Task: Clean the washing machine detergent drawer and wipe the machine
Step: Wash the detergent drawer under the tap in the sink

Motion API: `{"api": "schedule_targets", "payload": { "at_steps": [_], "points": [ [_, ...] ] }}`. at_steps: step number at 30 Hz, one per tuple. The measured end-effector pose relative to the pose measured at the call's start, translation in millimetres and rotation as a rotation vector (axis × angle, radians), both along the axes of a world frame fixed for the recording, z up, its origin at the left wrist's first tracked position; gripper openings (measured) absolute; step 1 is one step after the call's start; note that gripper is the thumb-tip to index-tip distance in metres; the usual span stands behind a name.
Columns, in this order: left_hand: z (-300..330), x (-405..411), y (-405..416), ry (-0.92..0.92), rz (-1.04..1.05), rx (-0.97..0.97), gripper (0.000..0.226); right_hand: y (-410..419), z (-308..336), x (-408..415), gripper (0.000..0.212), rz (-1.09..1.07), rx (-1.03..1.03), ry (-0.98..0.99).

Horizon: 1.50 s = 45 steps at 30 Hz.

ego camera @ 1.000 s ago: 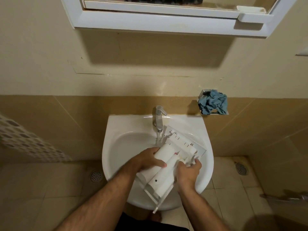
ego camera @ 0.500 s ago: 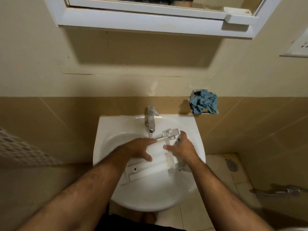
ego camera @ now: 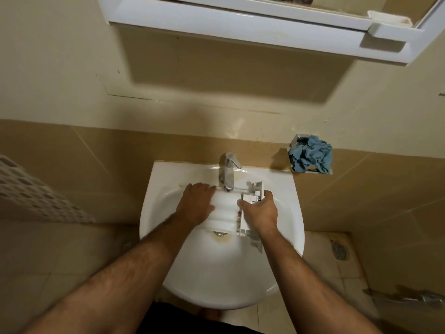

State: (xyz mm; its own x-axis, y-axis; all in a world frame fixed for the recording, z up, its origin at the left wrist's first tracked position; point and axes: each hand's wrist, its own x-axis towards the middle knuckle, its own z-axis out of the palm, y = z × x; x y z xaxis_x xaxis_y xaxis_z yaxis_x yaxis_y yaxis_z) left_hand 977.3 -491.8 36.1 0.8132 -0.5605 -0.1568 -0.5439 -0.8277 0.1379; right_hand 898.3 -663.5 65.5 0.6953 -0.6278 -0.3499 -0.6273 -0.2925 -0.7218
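Both hands are holding the white detergent drawer [ego camera: 225,212] over the white wash basin [ego camera: 216,280], right under the chrome tap [ego camera: 228,173]. Left hand [ego camera: 196,206] is lying on the drawer's left side, fingers pointing toward the tap; can't tell whether they're curling around the far edge. Right hand [ego camera: 261,213] is gripping the drawer's right end, thumb and fingers wrapping around the ribbed plastic frame. Drawer is sitting roughly level, its near edge hanging just above the drain [ego camera: 218,233], which is showing a rust stain around it. Blue cloth [ego camera: 310,154] is sitting bunched in a metal wall holder [ego camera: 295,141], right of the basin and well apart from the hands. White mirror frame [ego camera: 252,22] is hanging on the wall above.
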Motion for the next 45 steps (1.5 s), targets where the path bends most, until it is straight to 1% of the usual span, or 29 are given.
{"api": "schedule_targets", "payload": {
  "at_steps": [4,7,9,11,13,15,16,18,19,22,27,30,35,37,41,45],
  "points": [
    [-4,-1,-4,-0.057,0.050,0.063,0.057,4,-6,14,0.047,-0.013,-0.004,0.019],
    [-7,-12,-15,-0.096,0.039,0.080,0.064,5,-13,17,0.048,-0.025,0.003,0.012],
    [-14,-30,-26,-0.087,0.028,0.082,0.069,7,-16,17,0.051,-0.038,0.018,-0.002],
    [-20,-53,-38,-0.078,0.024,0.017,0.071,9,-20,15,0.054,-0.056,0.032,-0.024],
    [-26,-71,-46,-0.055,0.013,-0.118,0.071,8,-25,13,0.053,-0.061,0.046,-0.059],
    [-28,-76,-47,-0.053,0.005,-0.175,0.075,7,-27,11,0.052,-0.056,0.066,-0.086],
    [-28,-75,-45,-0.058,-0.017,-0.177,0.073,5,-29,10,0.052,-0.050,0.077,-0.095],
    [-32,-74,-40,-0.134,-0.140,-0.195,0.054,3,-31,9,0.053,-0.035,0.103,-0.098],
    [-35,-73,-36,-0.164,-0.206,-0.201,0.049,1,-32,9,0.052,-0.027,0.118,-0.090],
    [-35,-63,-25,-0.175,-0.297,-0.119,0.060,-2,-37,10,0.045,0.015,0.151,-0.072],
    [-32,-45,-13,-0.196,-0.420,-0.038,0.061,-7,-41,16,0.038,0.108,0.187,-0.042],
    [-29,-46,-12,-0.188,-0.381,-0.064,0.061,-5,-41,17,0.041,0.115,0.185,-0.037],
    [-31,-49,-10,-0.186,-0.309,-0.091,0.064,2,-33,14,0.040,0.019,0.105,-0.039],
    [-32,-47,-4,-0.170,-0.267,-0.079,0.067,0,-33,9,0.037,-0.023,0.119,-0.041],
    [-34,-45,8,-0.152,-0.187,-0.033,0.071,-10,-36,-1,0.034,-0.038,0.147,-0.026],
    [-37,-42,9,-0.123,-0.118,-0.016,0.082,-25,-33,-7,0.034,-0.076,0.149,-0.024]
  ]
}}
